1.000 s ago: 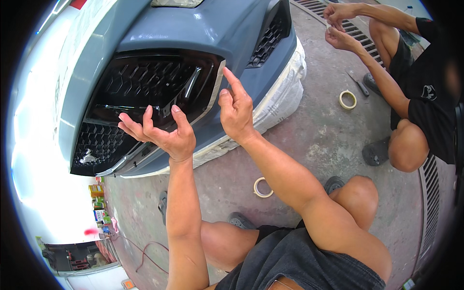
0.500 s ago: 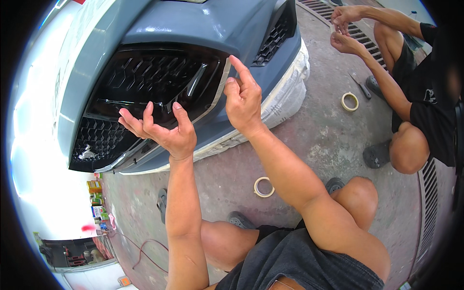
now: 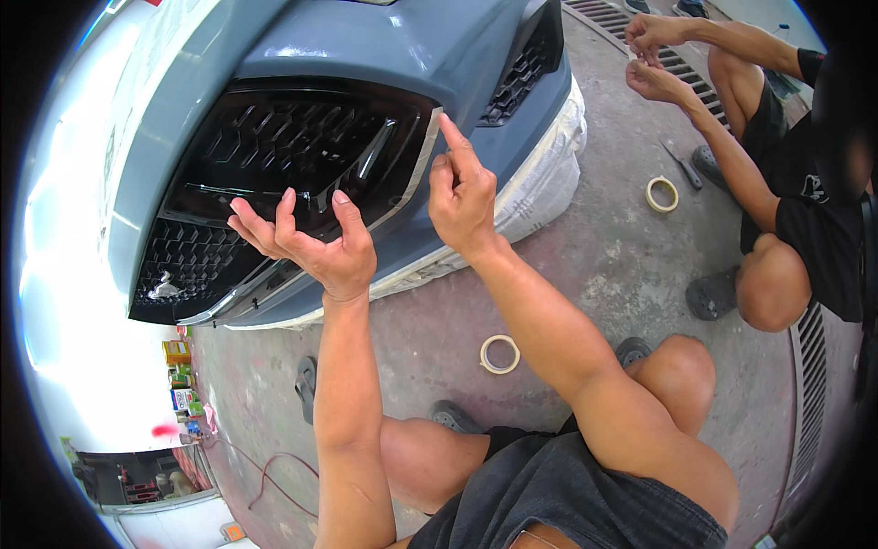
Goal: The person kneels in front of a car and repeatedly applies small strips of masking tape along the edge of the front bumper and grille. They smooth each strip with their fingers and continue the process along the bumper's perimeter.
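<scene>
A glossy black panel (image 3: 302, 119) with a hexagonal pattern is set in the grey front of a car (image 3: 366, 46). Along its right edge runs a narrow strip of cream masking tape (image 3: 422, 169). My right hand (image 3: 465, 201) has its index finger stretched out, the tip at the upper end of that strip; its other fingers are curled, and nothing shows in them. To the left, my left hand (image 3: 320, 254) is palm up with spread, bent fingers, in front of the panel's lower edge. Whether its fingertips touch the panel cannot be made out.
Masking tape rolls lie on the concrete floor, one roll (image 3: 499, 370) near my knees and another roll (image 3: 662, 209) beside a knife-like tool (image 3: 681, 166). A co-worker (image 3: 805, 192) squats at right, hands together. White sheeting (image 3: 540, 197) covers the car's lower edge. Cans (image 3: 183, 377) stand at left.
My right index fingertip has shifted slightly down and to the right, by the tape's upper end. My left hand has moved a little to the right.
</scene>
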Demonstrator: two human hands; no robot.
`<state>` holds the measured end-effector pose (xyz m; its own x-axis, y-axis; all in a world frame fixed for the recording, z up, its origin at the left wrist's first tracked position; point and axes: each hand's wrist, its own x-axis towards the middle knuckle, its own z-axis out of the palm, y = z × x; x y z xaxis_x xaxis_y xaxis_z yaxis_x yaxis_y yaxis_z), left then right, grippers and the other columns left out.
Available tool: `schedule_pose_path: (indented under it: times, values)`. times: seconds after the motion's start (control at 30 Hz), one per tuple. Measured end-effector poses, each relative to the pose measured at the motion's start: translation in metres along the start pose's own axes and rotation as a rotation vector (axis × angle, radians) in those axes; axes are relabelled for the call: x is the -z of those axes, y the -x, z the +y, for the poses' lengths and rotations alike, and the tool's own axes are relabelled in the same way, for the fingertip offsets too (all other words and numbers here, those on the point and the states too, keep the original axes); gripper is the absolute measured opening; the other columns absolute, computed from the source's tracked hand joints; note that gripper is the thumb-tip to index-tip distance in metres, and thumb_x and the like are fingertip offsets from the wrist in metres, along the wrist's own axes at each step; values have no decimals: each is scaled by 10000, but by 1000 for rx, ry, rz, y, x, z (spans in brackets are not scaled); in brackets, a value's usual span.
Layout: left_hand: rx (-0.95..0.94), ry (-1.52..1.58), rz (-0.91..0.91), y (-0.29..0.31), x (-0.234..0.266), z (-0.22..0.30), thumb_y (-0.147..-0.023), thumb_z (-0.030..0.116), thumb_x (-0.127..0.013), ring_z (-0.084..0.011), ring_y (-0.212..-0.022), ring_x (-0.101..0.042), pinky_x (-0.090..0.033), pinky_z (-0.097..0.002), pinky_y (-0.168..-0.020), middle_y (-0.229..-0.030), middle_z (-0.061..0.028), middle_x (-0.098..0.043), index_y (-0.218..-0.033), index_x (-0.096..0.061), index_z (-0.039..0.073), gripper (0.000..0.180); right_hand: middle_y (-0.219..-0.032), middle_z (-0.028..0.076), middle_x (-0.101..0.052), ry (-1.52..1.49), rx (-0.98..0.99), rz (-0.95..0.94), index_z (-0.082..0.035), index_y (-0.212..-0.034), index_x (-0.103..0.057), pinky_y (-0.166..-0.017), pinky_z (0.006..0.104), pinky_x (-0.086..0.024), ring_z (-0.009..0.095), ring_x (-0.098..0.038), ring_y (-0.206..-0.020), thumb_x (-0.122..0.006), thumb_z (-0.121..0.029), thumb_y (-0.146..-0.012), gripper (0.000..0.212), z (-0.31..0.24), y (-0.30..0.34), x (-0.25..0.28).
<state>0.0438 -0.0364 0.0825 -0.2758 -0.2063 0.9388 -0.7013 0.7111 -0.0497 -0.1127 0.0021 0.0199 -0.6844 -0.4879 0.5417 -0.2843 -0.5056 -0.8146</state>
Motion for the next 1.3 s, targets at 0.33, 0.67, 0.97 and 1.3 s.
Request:
schedule_pose_path:
  times: [0.33, 0.67, 0.97, 1.3]
  values:
    - [-12, 0, 33, -1, -1, -1, -870, 147, -729, -431, -1547, -56, -28, -630, -1225, -1632, -260, -170, -1321, -469, 69, 526, -618, 12, -457, -125, -103, -12, 22, -1397, -576, -537, 264, -387, 91, -423, -549, -497, 59, -922, 484, -13, -10, 2]
    - [-32, 2, 44, -5, 3, 0, -876, 141, -727, -440, -1544, -57, -43, -628, -1223, -1636, -254, -170, -1322, -470, 62, 521, -589, 175, -562, 70, -95, -98, 40, -1459, -495, -561, 340, -478, 250, -582, -491, -520, 10, -896, 563, -18, -4, 3]
    - [7, 5, 57, -8, 10, 1, -869, 130, -731, -459, -1541, -37, -44, -622, -1219, -1642, -258, -169, -1319, -477, 56, 522, -577, 152, -544, 13, -71, -99, 59, -1517, -392, -558, 340, -477, 248, -562, -482, -517, 23, -871, 659, -15, 9, -3]
    - [4, 25, 68, -8, 10, -2, -863, 118, -733, -462, -1543, -45, -47, -616, -1219, -1642, -257, -186, -1316, -480, 60, 522, -554, 137, -540, 73, 43, -207, 13, -1572, -305, -537, 353, -464, 264, -550, -466, -524, 21, -867, 738, -7, 15, -4]
